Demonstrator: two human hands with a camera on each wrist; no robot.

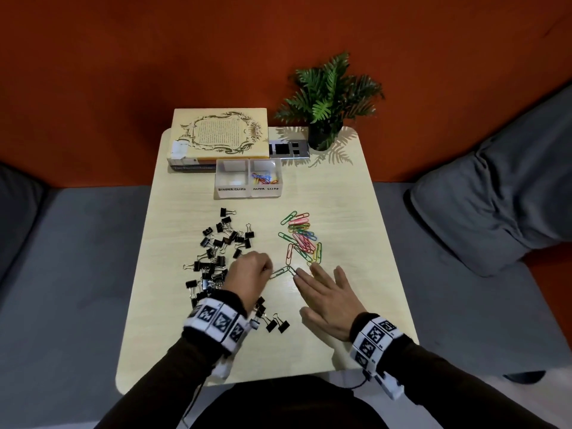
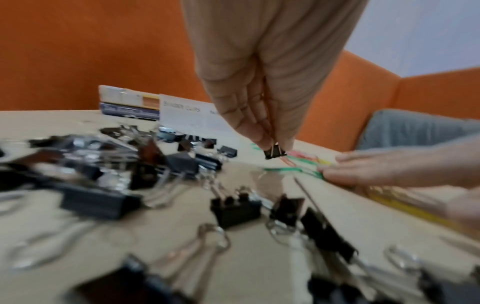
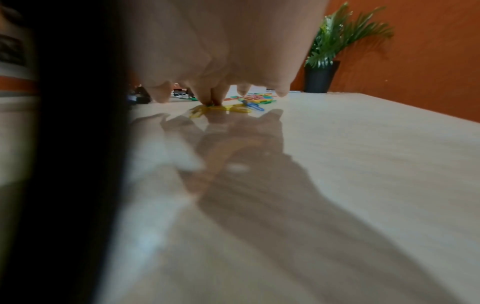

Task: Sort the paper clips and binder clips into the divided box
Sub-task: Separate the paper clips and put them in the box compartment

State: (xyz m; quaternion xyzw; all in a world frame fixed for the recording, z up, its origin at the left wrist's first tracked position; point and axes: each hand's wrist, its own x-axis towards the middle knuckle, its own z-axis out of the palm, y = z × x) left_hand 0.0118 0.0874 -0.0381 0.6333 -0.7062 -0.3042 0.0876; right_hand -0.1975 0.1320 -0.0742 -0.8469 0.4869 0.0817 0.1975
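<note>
Item 1: pale wood-grain table (image 1: pixel 356 212), yours to work on.

Item 2: clear plastic divided box (image 1: pixel 248 193) at the far middle, two compartments side by side. The left one, labelled BINDER CLIPS, holds nothing you can see; the right one, labelled PAPER CLIPS, holds a few coloured paper clips (image 1: pixel 263 178).

Item 3: loose heap of black binder clips with silver wire handles (image 1: pixel 221 243), spread over the table's left half, partly under your left wrist.

Item 4: pile of coloured wire paper clips (image 1: pixel 301 236), right of centre, apart from the black heap.

Item 5: your left hand (image 1: pixel 249 275), fingers curled downward, pinching one small black binder clip (image 2: pixel 275 153) at the fingertips just above the table.

Item 6: your right hand (image 1: pixel 325 300), fingers straight and spread, fingertips pressing on paper clips at the pile's near edge.

Item 7: stack of books (image 1: pixel 216 134), black-potted green fern (image 1: pixel 328 97), both at the far edge.
</note>
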